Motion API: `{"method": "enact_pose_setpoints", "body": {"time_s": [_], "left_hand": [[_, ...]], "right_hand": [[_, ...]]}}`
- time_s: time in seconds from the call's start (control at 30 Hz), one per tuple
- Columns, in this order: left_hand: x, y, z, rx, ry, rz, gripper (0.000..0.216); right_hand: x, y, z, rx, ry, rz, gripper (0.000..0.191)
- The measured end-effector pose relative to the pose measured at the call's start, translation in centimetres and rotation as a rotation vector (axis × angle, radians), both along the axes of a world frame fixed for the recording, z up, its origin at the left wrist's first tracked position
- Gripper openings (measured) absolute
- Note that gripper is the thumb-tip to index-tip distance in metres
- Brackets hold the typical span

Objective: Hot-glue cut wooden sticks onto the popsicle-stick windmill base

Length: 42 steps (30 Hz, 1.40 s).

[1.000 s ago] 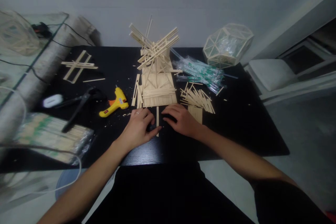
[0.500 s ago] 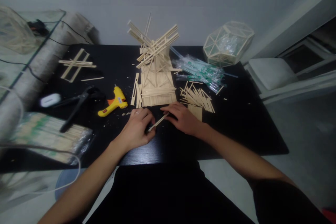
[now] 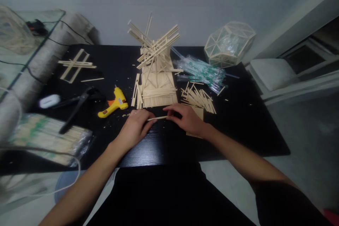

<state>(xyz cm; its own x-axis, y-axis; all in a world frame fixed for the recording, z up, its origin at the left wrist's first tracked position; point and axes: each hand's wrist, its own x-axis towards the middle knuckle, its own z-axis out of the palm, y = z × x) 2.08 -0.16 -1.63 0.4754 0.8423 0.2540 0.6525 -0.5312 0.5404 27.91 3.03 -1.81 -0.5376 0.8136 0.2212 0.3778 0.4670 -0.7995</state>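
Between my two hands a thin wooden stick lies nearly level, just above the black table. My left hand pinches its left end between thumb and fingers. The other end is held in the fingertips of my right hand. Just beyond stands a windmill model built of wooden sticks, with crossed blades at its top. A flat panel of sticks lies partly hidden under my right hand and wrist. Loose short sticks are heaped to the right of the model.
A yellow glue gun lies left of my left hand. Farther left are a stick cross, a black clamp-like tool and a bag of sticks. Plastic wrappers and a stick-framed polyhedron sit at the back right.
The stick has turned from a slant to nearly level, its left end rising with my left hand. My right hand has shifted slightly, and more of the flat panel shows.
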Motion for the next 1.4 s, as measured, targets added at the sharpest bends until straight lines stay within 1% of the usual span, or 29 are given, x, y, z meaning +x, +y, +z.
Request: {"method": "enact_pose_setpoints", "body": {"time_s": [0.13, 0.27, 0.33, 0.43, 0.53, 0.6, 0.67, 0.83, 0.9, 0.97, 1.03, 1.1, 1.17, 1.23, 1.27, 1.33, 1.4], "left_hand": [[-0.2, 0.0, 0.1, -0.02, -0.03, 0.038, 0.016], [-0.4, -0.1, 0.5, -0.043, -0.047, 0.08, 0.018], [-0.4, -0.1, 0.8, -0.059, -0.058, 0.106, 0.019], [-0.4, -0.2, 1.1, -0.094, -0.073, 0.124, 0.02], [-0.2, -0.2, 1.1, -0.113, -0.083, 0.091, 0.02], [-0.1, -0.2, 1.1, -0.122, -0.094, 0.062, 0.019], [-0.1, -0.2, 1.0, -0.134, -0.112, 0.061, 0.019], [-0.7, -0.1, 1.0, -0.223, -0.201, 0.179, 0.025], [-1.0, 0.0, 1.1, -0.271, -0.245, 0.208, 0.026], [-1.0, 0.0, 1.3, -0.325, -0.273, 0.186, 0.027], [-0.8, 0.0, 1.7, -0.366, -0.277, 0.126, 0.027], [-0.5, 0.0, 2.2, -0.376, -0.266, 0.068, 0.026], [-0.5, 0.0, 2.7, -0.362, -0.249, 0.05, 0.025], [-1.1, 0.1, 3.3, -0.328, -0.234, 0.098, 0.028], [-1.7, 0.3, 3.6, -0.304, -0.223, 0.152, 0.03], [-3.4, 0.7, 4.3, -0.243, -0.177, 0.31, 0.034], [-5.6, 1.1, 5.2, -0.207, -0.083, 0.515, 0.035]], "right_hand": [[0.1, 0.2, 0.2, -0.096, 0.081, -0.058, 0.023], [0.5, 0.9, 0.3, -0.224, 0.23, -0.077, 0.024], [0.6, 1.2, 0.3, -0.257, 0.275, -0.113, 0.021], [0.5, 1.1, 0.4, -0.27, 0.271, -0.144, 0.02], [0.2, 0.6, 0.7, -0.272, 0.189, -0.102, 0.024], [0.0, 0.2, 0.9, -0.268, 0.106, -0.064, 0.02], [-0.1, 0.1, 1.0, -0.281, 0.067, -0.039, 0.015], [0.3, 0.5, 1.2, -0.332, 0.132, -0.086, 0.016], [0.3, 0.5, 1.4, -0.384, 0.146, -0.05, 0.015], [0.1, 0.2, 1.6, -0.457, 0.148, 0.028, 0.015], [-0.2, -0.3, 1.7, -0.52, 0.148, 0.091, 0.018], [-0.5, -0.8, 1.7, -0.545, 0.157, 0.109, 0.021], [-0.7, -1.1, 1.7, -0.586, 0.17, 0.13, 0.021], [-0.8, -1.1, 1.7, -0.642, 0.201, 0.137, 0.021], [-0.7, -1.0, 1.7, -0.67, 0.221, 0.13, 0.021], [-0.6, -0.7, 1.6, -0.713, 0.263, 0.098, 0.022], [-0.5, -0.4, 1.5, -0.748, 0.297, 0.063, 0.024]]}}
